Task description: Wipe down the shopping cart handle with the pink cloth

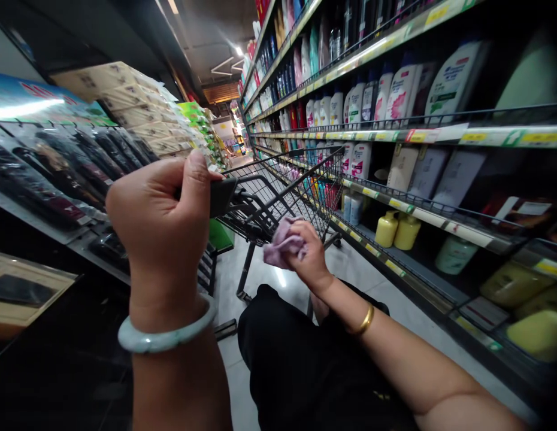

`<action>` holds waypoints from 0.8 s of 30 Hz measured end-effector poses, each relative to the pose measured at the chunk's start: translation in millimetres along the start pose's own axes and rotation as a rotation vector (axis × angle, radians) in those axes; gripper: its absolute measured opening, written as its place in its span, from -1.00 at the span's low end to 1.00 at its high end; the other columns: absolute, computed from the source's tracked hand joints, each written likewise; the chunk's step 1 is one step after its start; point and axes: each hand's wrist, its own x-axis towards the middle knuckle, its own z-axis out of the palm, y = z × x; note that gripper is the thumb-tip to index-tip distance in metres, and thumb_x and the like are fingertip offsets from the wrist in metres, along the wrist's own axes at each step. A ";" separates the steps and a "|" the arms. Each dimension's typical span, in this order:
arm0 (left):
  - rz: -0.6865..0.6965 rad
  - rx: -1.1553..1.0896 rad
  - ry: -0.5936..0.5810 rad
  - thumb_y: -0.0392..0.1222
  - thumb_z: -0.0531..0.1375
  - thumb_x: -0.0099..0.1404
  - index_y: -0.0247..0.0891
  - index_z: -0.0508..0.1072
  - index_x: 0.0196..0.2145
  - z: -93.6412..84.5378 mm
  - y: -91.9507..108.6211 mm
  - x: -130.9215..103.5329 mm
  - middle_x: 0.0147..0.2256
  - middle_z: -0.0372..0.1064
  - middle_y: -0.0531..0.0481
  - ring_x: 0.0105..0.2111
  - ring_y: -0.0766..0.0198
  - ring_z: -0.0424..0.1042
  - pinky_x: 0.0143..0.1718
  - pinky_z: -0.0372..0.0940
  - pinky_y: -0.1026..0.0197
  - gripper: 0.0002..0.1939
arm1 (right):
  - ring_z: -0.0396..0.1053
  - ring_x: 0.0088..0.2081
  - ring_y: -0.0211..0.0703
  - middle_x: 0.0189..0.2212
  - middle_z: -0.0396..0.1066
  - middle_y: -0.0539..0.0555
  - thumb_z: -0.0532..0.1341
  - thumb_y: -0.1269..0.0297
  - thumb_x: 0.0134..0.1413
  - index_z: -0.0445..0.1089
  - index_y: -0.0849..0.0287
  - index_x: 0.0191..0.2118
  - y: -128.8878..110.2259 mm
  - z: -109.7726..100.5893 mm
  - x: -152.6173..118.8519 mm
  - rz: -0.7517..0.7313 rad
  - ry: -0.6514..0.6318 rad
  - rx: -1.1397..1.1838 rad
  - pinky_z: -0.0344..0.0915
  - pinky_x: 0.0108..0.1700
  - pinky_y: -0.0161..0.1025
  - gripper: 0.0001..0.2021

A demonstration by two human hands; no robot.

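Observation:
My left hand [164, 218] is raised close to the camera and closed around the black handle [222, 194] of a black wire shopping cart [287, 191]. A pale green bangle sits on that wrist. Lower and further right, my right hand [308, 251] clutches a crumpled lilac cloth [282, 242] pressed against the cart's rear frame. A gold bangle is on the right wrist. My knee in black trousers [296, 353] fills the lower middle, so I am low beside the cart.
I am in a narrow shop aisle with a pale tiled floor [350, 269]. Shelves of shampoo and other bottles [395, 96] run along the right. On the left hang packaged dark goods [58, 167], with cartons [126, 102] stacked above.

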 end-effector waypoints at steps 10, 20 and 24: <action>-0.020 0.025 0.003 -0.02 0.20 0.47 -0.21 0.71 -0.39 -1.1 1.6 -1.3 -0.58 0.40 0.12 -0.56 0.40 0.23 -0.44 0.03 0.21 -0.63 | 0.46 -0.02 -0.03 -0.12 0.48 0.07 0.33 0.21 0.15 0.47 0.00 -0.14 -46.6 9.3 58.2 -0.195 0.015 0.087 0.45 0.09 -0.02 -0.84; -0.029 0.024 0.034 -0.04 0.22 0.43 -0.20 0.72 -0.37 0.2 1.4 -1.0 -0.57 0.43 0.11 -0.54 0.37 0.32 -0.45 0.05 0.22 -0.66 | 0.48 -0.09 -0.04 -0.16 0.48 0.08 0.27 0.35 0.02 0.49 0.06 -0.16 -9.9 -6.9 15.9 0.123 0.006 -0.061 0.46 0.01 -0.08 -0.78; -0.041 0.010 0.045 -0.03 0.23 0.43 -0.22 0.72 -0.39 -0.8 2.9 -1.7 -0.60 0.40 0.09 -0.54 0.35 0.33 -0.46 0.05 0.22 -0.65 | 0.46 0.04 -0.01 -0.11 0.49 0.07 0.35 0.17 0.14 0.46 -0.02 -0.08 -46.9 -0.8 35.5 -0.186 -0.066 0.058 0.44 0.16 0.00 -0.77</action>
